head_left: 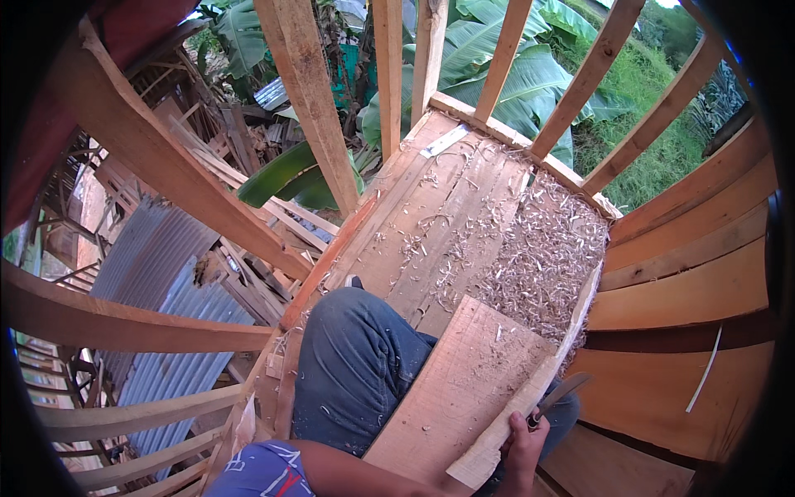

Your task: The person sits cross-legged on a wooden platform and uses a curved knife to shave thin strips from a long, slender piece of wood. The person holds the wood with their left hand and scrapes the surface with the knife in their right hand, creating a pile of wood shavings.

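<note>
My right hand (pixel 523 446) is closed around the dark handle of a knife (pixel 561 393), its blade pointing up and to the right. The hand is right beside a long, pale wooden strip (pixel 520 406) with a rough-cut near end. This strip runs away from me along the right side of a wide flat board (pixel 460 381), which lies across my lap with fine shavings on it. My left forearm comes from a blue sleeve (pixel 263 470) and reaches right along the bottom edge. The left hand itself does not show.
Curled shavings (pixel 542 248) cover much of the plank floor (pixel 431 207), thickest at the far right. A pale flat strip (pixel 445 141) lies at the far end. Upright wooden posts (pixel 310 99) and orange-brown boards (pixel 671 282) surround me. Corrugated metal sheets (pixel 178 331) lie outside, left.
</note>
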The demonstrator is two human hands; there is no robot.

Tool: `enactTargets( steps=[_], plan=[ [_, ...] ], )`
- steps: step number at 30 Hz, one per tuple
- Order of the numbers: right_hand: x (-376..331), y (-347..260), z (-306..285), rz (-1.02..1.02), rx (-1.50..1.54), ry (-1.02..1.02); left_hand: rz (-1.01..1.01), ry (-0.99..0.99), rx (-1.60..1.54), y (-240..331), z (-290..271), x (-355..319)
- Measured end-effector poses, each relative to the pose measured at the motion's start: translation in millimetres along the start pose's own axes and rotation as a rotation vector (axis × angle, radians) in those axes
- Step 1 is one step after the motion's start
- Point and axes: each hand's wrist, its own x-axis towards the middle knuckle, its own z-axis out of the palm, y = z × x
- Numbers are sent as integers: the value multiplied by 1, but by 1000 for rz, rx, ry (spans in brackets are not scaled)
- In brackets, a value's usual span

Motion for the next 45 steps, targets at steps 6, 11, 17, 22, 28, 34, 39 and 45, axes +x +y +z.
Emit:
enactTargets(
  steps=[6,11,17,22,28,34,39,45],
  plan=[
    [0,-28,8,-42,-27,-74,10,158,159,23,-30,-1],
    [-6,-32,20,-104,19,-15,-217,308,832,24,-16,13],
    [-15,-32,33,-239,-56,-13,-616,140,633,3,-6,35],
    [-20,-35,-9,-293,-352,-248,-269,154,259,-12,-17,26],
    [-22,-46,-17,-561,-930,-97,-167,160,305,2,-11,21],
    [-7,-57,-18,-622,-1018,89,-220,183,192,-7,-7,10],
    [21,-51,-48,-532,-831,377,-287,165,113,6,-2,-2],
    [-25,-63,-22,-612,-962,30,-338,244,101,7,-2,-6]
  ],
)
